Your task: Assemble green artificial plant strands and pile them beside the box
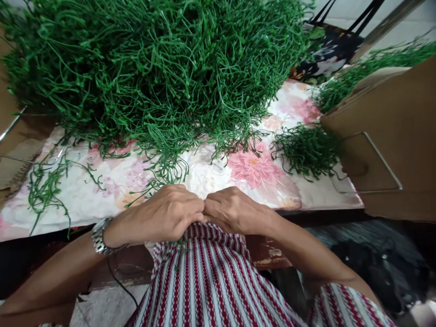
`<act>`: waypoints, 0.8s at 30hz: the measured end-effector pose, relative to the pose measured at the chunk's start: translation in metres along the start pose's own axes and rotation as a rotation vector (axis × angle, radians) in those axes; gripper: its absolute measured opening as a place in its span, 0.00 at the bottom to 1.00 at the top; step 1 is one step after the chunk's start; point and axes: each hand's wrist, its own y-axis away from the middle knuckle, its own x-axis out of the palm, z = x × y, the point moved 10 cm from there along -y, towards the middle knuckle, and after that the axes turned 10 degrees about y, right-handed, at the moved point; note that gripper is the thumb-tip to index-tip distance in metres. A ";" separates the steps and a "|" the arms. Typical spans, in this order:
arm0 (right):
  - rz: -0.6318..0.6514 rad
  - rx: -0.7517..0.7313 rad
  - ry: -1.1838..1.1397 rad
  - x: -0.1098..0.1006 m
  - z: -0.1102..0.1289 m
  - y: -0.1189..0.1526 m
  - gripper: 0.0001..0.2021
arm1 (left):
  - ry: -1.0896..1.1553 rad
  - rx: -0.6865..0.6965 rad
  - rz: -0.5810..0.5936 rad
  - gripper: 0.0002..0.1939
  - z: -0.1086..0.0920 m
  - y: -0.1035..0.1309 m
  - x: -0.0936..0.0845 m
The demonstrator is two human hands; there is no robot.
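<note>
My left hand (166, 212) and my right hand (235, 210) meet at the front edge of the table, fingertips touching. Both are closed in a pinch, with the fingers mostly hidden behind the backs of the hands. A speck of a thin green stem (204, 211) shows between the fingertips. More green bits (177, 249) hang below my left hand, in front of the striped shirt. Just beyond the hands rises a large heap of thin, branching green stems (163, 68), which look like plastic. Some loose strands from it reach close to my left hand.
A floral cloth (200, 177) covers the table. Loose stems (47, 186) lie at left, and a smaller bunch (308, 150) at right. A cardboard box (391, 136) with a bent wire (384, 159) stands at right. Behind is a dark floral bag (335, 50).
</note>
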 end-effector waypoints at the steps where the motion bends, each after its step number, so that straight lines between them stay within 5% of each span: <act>1: 0.035 -0.049 -0.018 0.000 0.006 0.001 0.11 | -0.020 0.037 0.040 0.11 -0.006 0.002 0.003; 7: 0.145 -0.204 -0.126 -0.001 0.031 0.006 0.13 | -0.026 0.171 0.203 0.09 -0.034 0.013 0.017; 14: 0.048 -0.163 -0.145 -0.004 0.018 0.007 0.12 | 0.006 0.206 0.032 0.12 -0.034 0.008 0.011; 18: -0.126 0.039 -0.056 -0.029 -0.023 0.025 0.13 | 0.051 0.129 -0.036 0.16 -0.028 0.019 -0.008; 21: -0.229 0.296 0.171 -0.063 -0.065 0.049 0.13 | 0.130 0.013 -0.194 0.16 -0.006 0.028 -0.029; 24: -0.343 0.514 0.508 -0.110 -0.100 0.080 0.13 | 0.325 -0.094 -0.278 0.12 0.025 0.030 -0.032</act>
